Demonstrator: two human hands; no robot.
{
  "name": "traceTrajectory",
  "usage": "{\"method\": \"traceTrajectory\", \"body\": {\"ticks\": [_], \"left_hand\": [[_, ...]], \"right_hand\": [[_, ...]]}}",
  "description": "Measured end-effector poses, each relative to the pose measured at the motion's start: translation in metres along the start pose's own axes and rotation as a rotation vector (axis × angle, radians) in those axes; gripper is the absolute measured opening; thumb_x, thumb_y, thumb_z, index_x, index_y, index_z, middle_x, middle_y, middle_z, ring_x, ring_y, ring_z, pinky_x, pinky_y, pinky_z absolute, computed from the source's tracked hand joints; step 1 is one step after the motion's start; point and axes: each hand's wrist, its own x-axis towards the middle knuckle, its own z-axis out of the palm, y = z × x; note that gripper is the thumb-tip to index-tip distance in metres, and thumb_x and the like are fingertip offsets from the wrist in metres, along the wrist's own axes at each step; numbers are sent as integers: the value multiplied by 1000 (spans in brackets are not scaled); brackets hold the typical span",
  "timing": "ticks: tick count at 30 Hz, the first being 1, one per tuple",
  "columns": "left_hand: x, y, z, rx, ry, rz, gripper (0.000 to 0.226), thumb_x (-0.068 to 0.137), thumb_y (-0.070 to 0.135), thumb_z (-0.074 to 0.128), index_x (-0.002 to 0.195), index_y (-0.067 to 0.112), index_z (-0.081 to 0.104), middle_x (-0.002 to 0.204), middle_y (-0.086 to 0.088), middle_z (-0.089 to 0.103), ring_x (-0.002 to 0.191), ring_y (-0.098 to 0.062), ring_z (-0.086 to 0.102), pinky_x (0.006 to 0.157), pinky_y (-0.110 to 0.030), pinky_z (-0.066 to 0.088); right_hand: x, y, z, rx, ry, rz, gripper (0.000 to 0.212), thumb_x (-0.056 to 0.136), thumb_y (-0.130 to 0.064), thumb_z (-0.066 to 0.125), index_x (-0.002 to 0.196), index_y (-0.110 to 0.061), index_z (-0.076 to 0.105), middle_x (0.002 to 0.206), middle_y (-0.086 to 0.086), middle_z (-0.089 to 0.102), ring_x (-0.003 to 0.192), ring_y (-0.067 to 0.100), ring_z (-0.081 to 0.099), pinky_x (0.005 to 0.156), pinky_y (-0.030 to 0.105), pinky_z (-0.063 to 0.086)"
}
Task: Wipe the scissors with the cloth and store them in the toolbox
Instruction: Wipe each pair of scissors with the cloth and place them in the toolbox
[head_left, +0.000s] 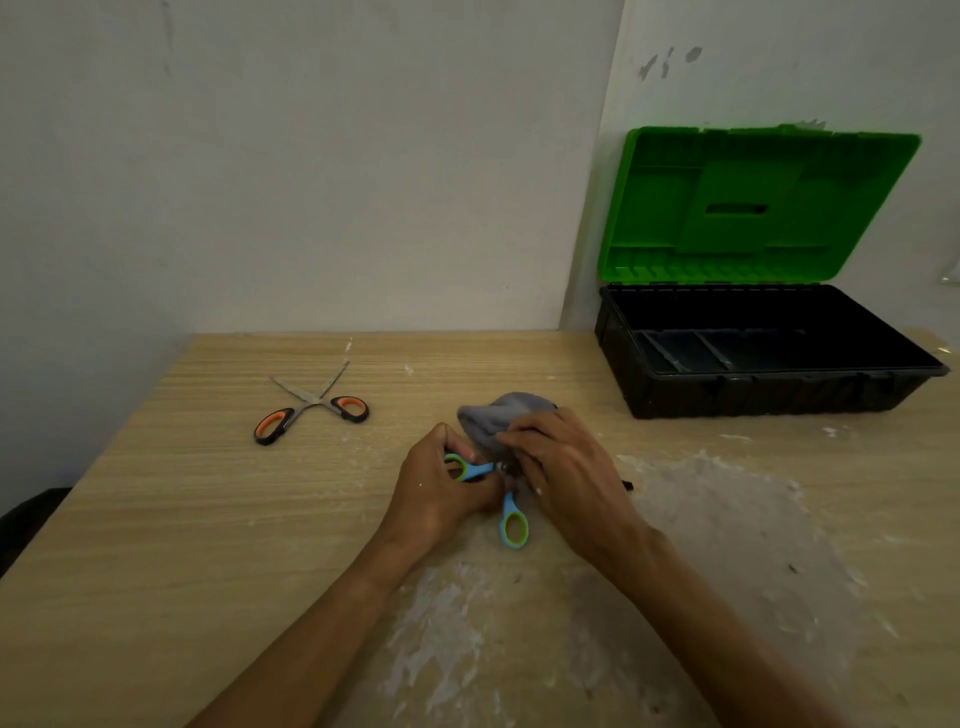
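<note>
My left hand (441, 488) grips the blue-and-green handled scissors (511, 525) by one handle loop at the middle of the table. The scissors are spread open; one loop hangs free toward me, and the blades are hidden. My right hand (563, 475) presses a grey cloth (501, 415) over the blade end. A second pair, the orange-and-black scissors (311, 402), lies open on the table to the left, untouched. The toolbox (753, 395), black with a raised green lid (753, 208), stands open at the back right.
The wooden table (182, 545) has white smears and patches around and in front of my hands. White walls meet in a corner behind the table. A dark object sits at the left edge below the table. The toolbox holds a tray with dividers.
</note>
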Motion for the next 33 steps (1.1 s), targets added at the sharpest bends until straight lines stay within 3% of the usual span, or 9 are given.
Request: {"method": "traceTrajectory", "body": {"ticks": [4,8,10,13,16,23,26,29,33], "left_hand": [[-1,0,0,-31,-28,-22,43,63,12,96,78,9,56,74,-4,72,63,-10,61,60,-30,49],[2,4,-2,-63,-3,-70,44,64,15,96,79,14,54,84,-17,74,64,-10,64,56,-23,51],[2,5,-2,-138,10,-113,43,67,11,93,81,13,53,84,-22,73,64,-16,68,55,-26,55],[1,5,-2,-63,28,-79,39,71,8,89,83,11,53,74,-9,66,56,0,61,51,-18,51],[1,7,-3,30,57,-23,39,72,7,88,82,12,50,75,-1,61,56,3,55,51,-16,47],[-1,7,6,53,71,9,42,72,9,89,78,20,49,75,2,61,65,-8,57,58,-24,48],[0,6,5,47,63,-24,40,72,11,89,80,19,51,78,-3,65,69,-15,61,61,-28,51],[0,6,2,24,72,-31,38,72,11,89,82,15,52,80,-6,65,70,-17,60,61,-32,51],[3,7,0,42,90,-23,40,70,8,89,80,15,50,77,-2,61,67,-14,55,56,-24,47]], "right_hand": [[5,10,-26,-25,265,70,19,92,-9,63,110,-7,68,108,10,65,99,24,59,87,35,47],[-2,3,-48,92,586,64,28,87,-2,69,114,-7,68,107,10,67,95,21,62,83,33,52],[-11,-17,-41,134,510,-53,39,86,-8,69,123,-11,61,113,7,65,101,15,60,86,28,50],[-18,-35,-16,184,256,-56,40,92,-15,64,131,-14,55,118,6,61,105,13,56,88,29,49],[-17,-31,0,120,172,-47,36,97,-17,57,132,-13,55,115,9,61,103,19,55,86,26,40],[-11,-27,-2,-124,353,-105,24,87,-15,56,111,-15,53,81,6,62,71,22,58,60,37,53],[-10,-23,-5,-17,460,-42,27,86,-6,67,112,-9,58,86,8,64,75,21,60,63,35,53],[-16,-23,0,82,407,-27,27,88,-12,67,114,-14,57,96,6,62,85,15,57,73,32,51],[-16,-25,8,-52,350,-82,26,85,-11,66,110,-14,58,86,8,62,77,21,58,67,38,49]]}}
